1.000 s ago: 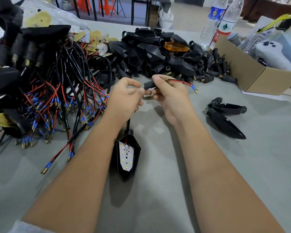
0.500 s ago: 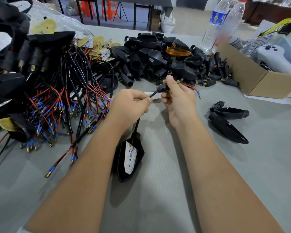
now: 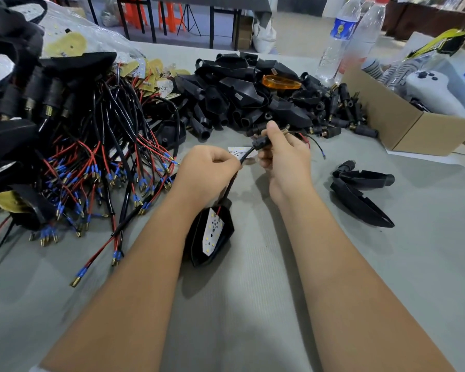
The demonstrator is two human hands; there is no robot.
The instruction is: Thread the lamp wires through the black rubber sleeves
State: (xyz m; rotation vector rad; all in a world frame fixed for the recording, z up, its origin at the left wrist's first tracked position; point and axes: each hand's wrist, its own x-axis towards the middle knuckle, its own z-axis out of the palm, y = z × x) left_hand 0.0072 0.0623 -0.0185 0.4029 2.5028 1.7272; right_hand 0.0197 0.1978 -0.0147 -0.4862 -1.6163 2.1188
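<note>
Wires (image 3: 314, 141) from the lamp (image 3: 211, 233) now trail out past the black rubber sleeve (image 3: 261, 143), pinched in the right hand (image 3: 283, 157); the left hand (image 3: 208, 173) pinches the cable further down than a second ago, so this sleeve looks nearly threaded above the table (image 3: 253, 304)

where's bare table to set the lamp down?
Bare grey table right of the right forearm, below the two black shells; also between the forearms, nearer than the lamp housing. Crowded: wire bundle left, sleeve pile behind, cardboard box far right.
</note>
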